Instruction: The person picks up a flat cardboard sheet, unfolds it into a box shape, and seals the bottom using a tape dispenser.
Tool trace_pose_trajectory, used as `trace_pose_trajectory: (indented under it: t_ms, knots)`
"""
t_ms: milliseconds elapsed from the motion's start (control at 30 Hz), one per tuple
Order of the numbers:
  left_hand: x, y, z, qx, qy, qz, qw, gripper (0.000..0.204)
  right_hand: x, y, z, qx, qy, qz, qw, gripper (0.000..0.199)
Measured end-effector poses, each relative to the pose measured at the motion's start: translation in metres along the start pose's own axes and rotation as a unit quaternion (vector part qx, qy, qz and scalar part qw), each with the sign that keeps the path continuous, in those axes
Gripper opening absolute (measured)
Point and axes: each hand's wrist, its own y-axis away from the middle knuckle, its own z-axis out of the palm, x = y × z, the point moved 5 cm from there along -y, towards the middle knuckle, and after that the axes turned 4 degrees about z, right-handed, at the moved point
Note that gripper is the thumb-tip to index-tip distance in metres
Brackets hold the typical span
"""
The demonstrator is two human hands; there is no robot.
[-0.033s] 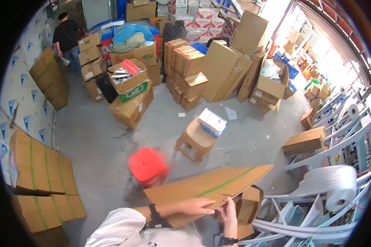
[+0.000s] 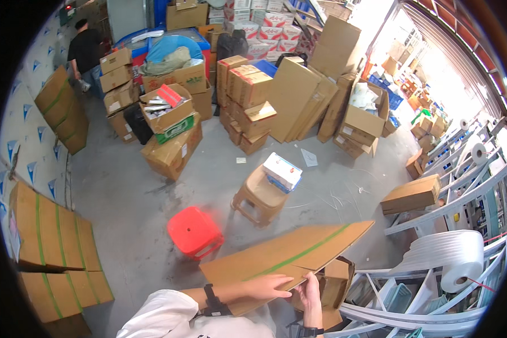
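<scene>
Both hands grip the near edge of the flattened cardboard box (image 2: 287, 253), left hand (image 2: 267, 286) on top and right hand (image 2: 310, 294) beneath, so its long far-right end could sag and buckle.

We see a flattened brown cardboard box (image 2: 287, 253) with a green tape stripe running along it, held up off the floor in a tilted, near-flat pose. Its long panel tapers to a point at the upper right, above a small open box, and its near edge sits low in the view. It lies just right of the red stool.
</scene>
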Motion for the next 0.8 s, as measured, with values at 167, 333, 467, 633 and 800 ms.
trace_pose_trajectory:
  t_ms: [167, 333, 467, 633, 800]
  knots:
    - [-0.012, -0.073, -0.003, 0.037, -0.025, 0.041, 0.998, 0.074, -0.059, -0.039, -0.03, 0.055, 0.051, -0.036, 0.997, 0.03]
    - [0.014, -0.15, -0.039, 0.037, 0.073, -0.037, 0.996, 0.071, -0.122, -0.083, -0.065, 0.115, 0.192, -0.065, 0.972, 0.031]
    - [0.03, -0.224, -0.056, 0.018, 0.102, -0.098, 0.99, 0.069, -0.163, -0.135, -0.117, 0.134, 0.313, -0.155, 0.927, 0.039]
    - [0.013, -0.299, -0.084, -0.023, 0.164, -0.113, 0.98, 0.074, -0.256, -0.151, -0.103, 0.098, 0.284, -0.129, 0.945, 0.052]
    - [0.028, -0.37, -0.103, 0.037, 0.289, -0.093, 0.952, 0.073, -0.318, -0.17, -0.121, 0.104, 0.234, -0.159, 0.954, 0.066]
